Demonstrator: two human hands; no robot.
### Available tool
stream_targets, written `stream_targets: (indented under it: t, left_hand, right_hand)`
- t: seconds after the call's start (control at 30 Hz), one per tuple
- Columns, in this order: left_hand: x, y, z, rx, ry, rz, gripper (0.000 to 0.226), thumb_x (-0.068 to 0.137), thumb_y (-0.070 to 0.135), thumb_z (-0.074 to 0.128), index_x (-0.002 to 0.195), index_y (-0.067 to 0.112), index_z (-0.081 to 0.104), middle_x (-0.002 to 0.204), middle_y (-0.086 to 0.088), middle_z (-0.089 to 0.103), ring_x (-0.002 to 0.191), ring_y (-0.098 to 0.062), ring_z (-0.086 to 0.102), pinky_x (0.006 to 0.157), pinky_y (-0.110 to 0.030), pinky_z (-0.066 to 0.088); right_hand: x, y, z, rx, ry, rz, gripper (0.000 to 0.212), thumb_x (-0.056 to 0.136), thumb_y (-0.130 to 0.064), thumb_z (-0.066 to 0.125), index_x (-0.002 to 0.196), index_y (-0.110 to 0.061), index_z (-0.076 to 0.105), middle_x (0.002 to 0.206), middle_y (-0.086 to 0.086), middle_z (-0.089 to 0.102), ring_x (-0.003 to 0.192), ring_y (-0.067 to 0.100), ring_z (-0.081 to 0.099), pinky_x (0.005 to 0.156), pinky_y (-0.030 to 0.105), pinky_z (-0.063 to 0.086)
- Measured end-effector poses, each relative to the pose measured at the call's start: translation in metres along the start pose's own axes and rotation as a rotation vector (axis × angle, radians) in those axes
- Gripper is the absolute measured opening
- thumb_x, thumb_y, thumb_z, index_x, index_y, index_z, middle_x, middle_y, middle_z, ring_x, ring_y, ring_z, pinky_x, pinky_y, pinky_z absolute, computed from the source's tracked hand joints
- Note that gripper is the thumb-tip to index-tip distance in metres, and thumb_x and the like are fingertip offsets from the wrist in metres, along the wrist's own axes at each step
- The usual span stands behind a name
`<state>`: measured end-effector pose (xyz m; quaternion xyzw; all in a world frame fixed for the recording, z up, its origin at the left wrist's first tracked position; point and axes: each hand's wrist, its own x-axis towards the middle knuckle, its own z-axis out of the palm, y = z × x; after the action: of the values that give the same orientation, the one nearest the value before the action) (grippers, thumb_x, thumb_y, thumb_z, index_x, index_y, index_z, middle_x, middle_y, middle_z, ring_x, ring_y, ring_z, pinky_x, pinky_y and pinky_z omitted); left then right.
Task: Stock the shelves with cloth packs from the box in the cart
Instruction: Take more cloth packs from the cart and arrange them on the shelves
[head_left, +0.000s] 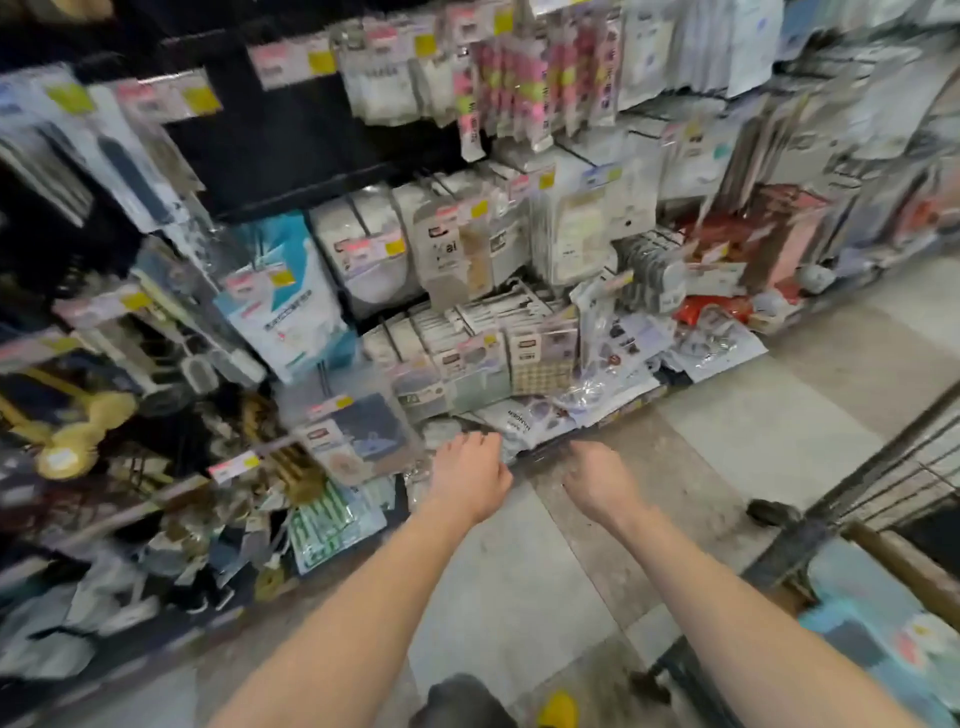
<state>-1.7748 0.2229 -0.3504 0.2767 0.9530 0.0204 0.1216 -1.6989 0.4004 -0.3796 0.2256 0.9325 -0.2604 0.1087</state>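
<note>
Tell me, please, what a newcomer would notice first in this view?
Two bare forearms reach in from the bottom edge, the left hand and right hand empty in front of the lowest packs. Crowded shelves fill the upper frame, with pink-and-yellow packs brightest at top centre. A wire cart sits at the right.

Flat cloth packs (543, 358) stand crowded on the low shelf (631, 404).

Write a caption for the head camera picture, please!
Left hand and right hand reach toward packs on the low shelf, wire cart alongside.
</note>
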Motion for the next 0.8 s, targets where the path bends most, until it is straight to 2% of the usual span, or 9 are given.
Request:
stream_targets:
  t: [0.13,0.2,0.33,0.4,0.5,0.6,0.67,0.8]
  left_hand:
    - [0.084,0.039,-0.002,0.027,-0.047,0.155,0.038,0.1,0.034,0.046,0.132,0.018,0.057,0.134,-0.009,0.063,0.124,-0.033,0.057,0.098,-0.04,0.045]
    - [0.125,0.061,0.0,0.062,-0.063,0.255,0.037,0.1,0.035,0.046,0.131,0.017,0.057,0.133,-0.008,0.063,0.124,-0.033,0.057,0.098,-0.042,0.045]
    - [0.204,0.114,0.007,0.083,-0.111,0.483,0.032,0.099,0.035,0.047,0.122,0.017,0.059,0.126,-0.009,0.065,0.12,-0.034,0.06,0.096,-0.043,0.046]
    - [0.237,0.145,0.011,0.107,-0.159,0.619,0.033,0.099,0.035,0.047,0.123,0.016,0.057,0.126,-0.01,0.063,0.121,-0.035,0.059,0.099,-0.045,0.045]
    - [0.263,0.195,0.014,0.138,-0.236,0.801,0.041,0.1,0.034,0.048,0.135,0.013,0.053,0.134,-0.013,0.061,0.129,-0.035,0.054,0.107,-0.045,0.041]
    - [0.27,0.247,0.012,0.174,-0.29,0.977,0.047,0.102,0.035,0.047,0.144,0.015,0.051,0.141,-0.012,0.059,0.132,-0.033,0.053,0.111,-0.043,0.039]
    - [0.268,0.282,0.016,0.177,-0.31,1.094,0.045,0.102,0.034,0.045,0.143,0.016,0.052,0.141,-0.011,0.059,0.13,-0.034,0.055,0.107,-0.042,0.041]
    - [0.26,0.355,0.033,0.201,-0.35,1.323,0.04,0.099,0.034,0.048,0.135,0.016,0.055,0.135,-0.011,0.06,0.128,-0.033,0.054,0.104,-0.043,0.046]
  right_hand:
    - [0.037,0.033,-0.042,0.045,0.055,0.148,0.038,0.09,-0.016,0.054,0.126,-0.01,0.062,0.129,0.014,0.064,0.122,0.034,0.06,0.095,0.037,0.05]
    - [0.057,0.057,-0.054,0.048,0.068,0.233,0.041,0.094,-0.018,0.054,0.134,-0.008,0.059,0.133,0.017,0.063,0.125,0.035,0.058,0.098,0.037,0.048]
    - [0.081,0.108,-0.073,0.174,0.133,0.466,0.052,0.096,-0.017,0.053,0.146,-0.009,0.048,0.142,0.016,0.057,0.131,0.032,0.053,0.102,0.035,0.046]
    - [0.081,0.133,-0.081,0.265,0.199,0.621,0.048,0.096,-0.021,0.054,0.144,-0.012,0.052,0.138,0.013,0.06,0.126,0.031,0.057,0.098,0.034,0.048]
    - [0.062,0.161,-0.084,0.348,0.353,0.859,0.037,0.094,-0.033,0.053,0.127,-0.019,0.064,0.12,0.01,0.069,0.11,0.032,0.065,0.092,0.039,0.055]
    - [0.036,0.182,-0.084,0.386,0.401,1.072,0.037,0.095,-0.03,0.055,0.129,-0.016,0.062,0.123,0.015,0.067,0.116,0.036,0.063,0.096,0.042,0.053]
    - [0.018,0.197,-0.081,0.42,0.411,1.199,0.039,0.092,-0.021,0.057,0.13,-0.011,0.06,0.122,0.018,0.067,0.115,0.037,0.063,0.093,0.041,0.052]
    - [-0.012,0.251,-0.051,0.524,0.437,1.376,0.038,0.09,-0.026,0.056,0.124,-0.011,0.062,0.12,0.015,0.068,0.11,0.035,0.064,0.088,0.041,0.055]
